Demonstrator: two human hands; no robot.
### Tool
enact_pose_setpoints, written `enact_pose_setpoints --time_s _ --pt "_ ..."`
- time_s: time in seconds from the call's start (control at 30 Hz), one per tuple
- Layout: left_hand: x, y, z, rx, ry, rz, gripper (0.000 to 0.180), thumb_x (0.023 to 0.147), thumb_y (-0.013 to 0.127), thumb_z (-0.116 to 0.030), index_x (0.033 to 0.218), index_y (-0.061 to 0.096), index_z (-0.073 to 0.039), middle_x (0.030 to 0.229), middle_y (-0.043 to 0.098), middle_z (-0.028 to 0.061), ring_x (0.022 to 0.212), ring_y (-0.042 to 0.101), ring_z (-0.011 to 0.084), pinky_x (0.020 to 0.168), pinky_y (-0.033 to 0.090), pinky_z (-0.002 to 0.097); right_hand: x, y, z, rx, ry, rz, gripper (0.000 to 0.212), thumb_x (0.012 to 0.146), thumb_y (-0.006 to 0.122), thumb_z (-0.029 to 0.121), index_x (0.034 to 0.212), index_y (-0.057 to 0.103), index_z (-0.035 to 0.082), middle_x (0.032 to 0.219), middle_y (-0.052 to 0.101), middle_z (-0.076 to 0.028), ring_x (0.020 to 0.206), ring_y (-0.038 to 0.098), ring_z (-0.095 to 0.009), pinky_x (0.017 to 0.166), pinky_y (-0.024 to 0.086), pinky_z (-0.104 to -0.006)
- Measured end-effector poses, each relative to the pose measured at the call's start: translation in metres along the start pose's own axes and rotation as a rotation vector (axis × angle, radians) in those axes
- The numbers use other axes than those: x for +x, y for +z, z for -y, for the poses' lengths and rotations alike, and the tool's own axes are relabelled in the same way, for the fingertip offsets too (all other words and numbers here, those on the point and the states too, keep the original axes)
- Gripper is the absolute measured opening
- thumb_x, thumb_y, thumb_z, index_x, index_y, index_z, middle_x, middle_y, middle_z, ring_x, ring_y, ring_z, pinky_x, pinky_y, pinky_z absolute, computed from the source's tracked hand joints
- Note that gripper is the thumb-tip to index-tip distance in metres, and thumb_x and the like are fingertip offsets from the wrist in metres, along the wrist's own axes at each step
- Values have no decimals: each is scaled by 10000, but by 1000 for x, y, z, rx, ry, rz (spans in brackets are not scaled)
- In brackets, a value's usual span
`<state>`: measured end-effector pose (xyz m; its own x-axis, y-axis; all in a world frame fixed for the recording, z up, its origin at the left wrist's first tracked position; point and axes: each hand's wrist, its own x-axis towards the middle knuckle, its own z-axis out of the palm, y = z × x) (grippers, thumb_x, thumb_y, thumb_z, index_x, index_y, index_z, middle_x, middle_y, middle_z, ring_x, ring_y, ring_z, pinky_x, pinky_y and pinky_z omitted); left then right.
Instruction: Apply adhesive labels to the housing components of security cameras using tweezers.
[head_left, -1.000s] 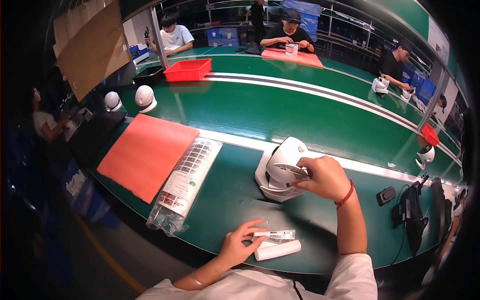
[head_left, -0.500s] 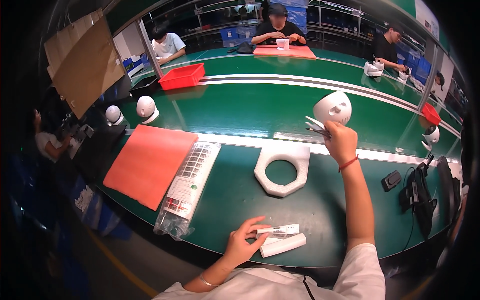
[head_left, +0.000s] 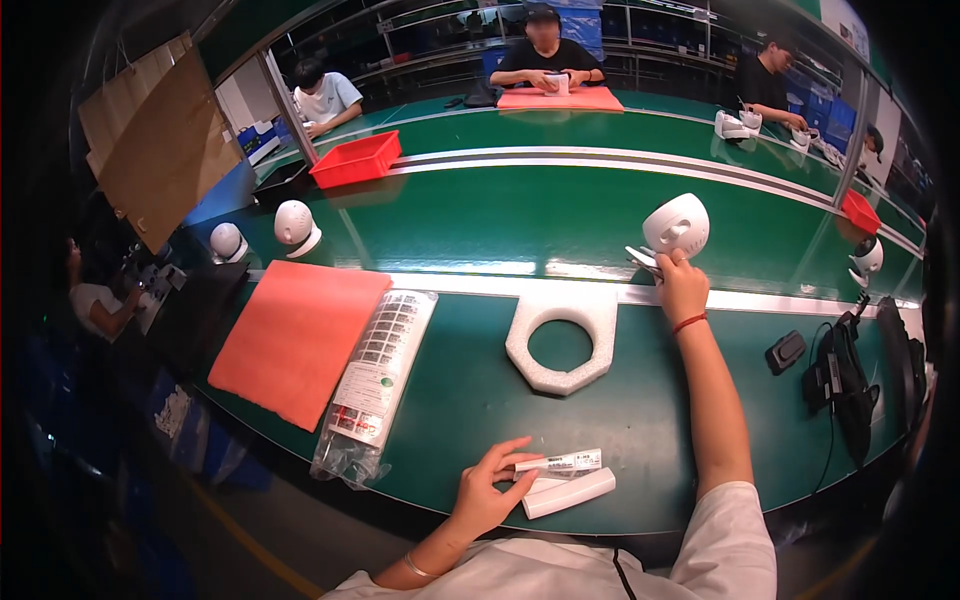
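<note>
My right hand (head_left: 684,290) reaches far forward, closed on dark tweezers (head_left: 648,262). Its fingertips meet the underside of a round white camera housing (head_left: 680,222), tilted over the green surface beyond the table's edge strip; how firmly they grip it is hidden. A white base-like part shows left of the fingers. Near the front edge, my left hand (head_left: 487,492) has thumb and fingers closed loosely around the end of a small clear packet with a white label (head_left: 565,462). Just below the packet lies a long white plastic piece (head_left: 570,493).
A white foam ring (head_left: 520,350) lies mid-table. Left of it are a bagged printed sheet (head_left: 375,370) and an orange foam mat (head_left: 298,335). Two white cameras (head_left: 295,225) and a red bin (head_left: 357,160) stand farther back. Black cabled gear (head_left: 840,385) lies right. Co-workers sit opposite.
The white camera has turned and shifted slightly right and down along with my right hand. My left hand stays at the packet. The whole view has shifted a little.
</note>
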<state>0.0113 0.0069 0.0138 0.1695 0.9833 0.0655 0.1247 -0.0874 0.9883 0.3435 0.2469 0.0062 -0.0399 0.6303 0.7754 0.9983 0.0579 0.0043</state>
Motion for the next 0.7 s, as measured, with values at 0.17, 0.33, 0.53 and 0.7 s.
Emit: enact_pose_setpoints --time_s 0.17,0.33,0.53,0.7 --pt "-1 0 1 4 6 0 402 862 666 -23 1238 524 0 1052 701 132 923 683 164 785 572 273 -1 -1 3 -3 43 -6 257 766 679 141 1021 652 149 924 564 -62 602 614 -293 546 503 -400" --pt "-1 0 0 14 10 8 399 865 664 -25 1237 524 0 1055 700 133 928 682 165 789 570 273 -4 7 -5 28 93 7 339 786 673 135 1123 643 157 972 542 -65 711 643 -279 587 524 -411" --pt "-1 0 -1 21 3 14 391 869 661 -34 1235 528 0 1055 700 133 934 680 165 796 566 275 -2 2 4 15 125 82 353 810 613 96 1162 619 120 976 539 -71 711 639 -271 571 528 -410" --pt "0 1 -1 18 10 19 383 871 659 -33 1232 535 2 1055 700 134 931 681 168 803 561 278 -3 7 4 3 127 144 363 820 579 64 1181 599 73 999 528 -85 734 637 -279 585 537 -413"
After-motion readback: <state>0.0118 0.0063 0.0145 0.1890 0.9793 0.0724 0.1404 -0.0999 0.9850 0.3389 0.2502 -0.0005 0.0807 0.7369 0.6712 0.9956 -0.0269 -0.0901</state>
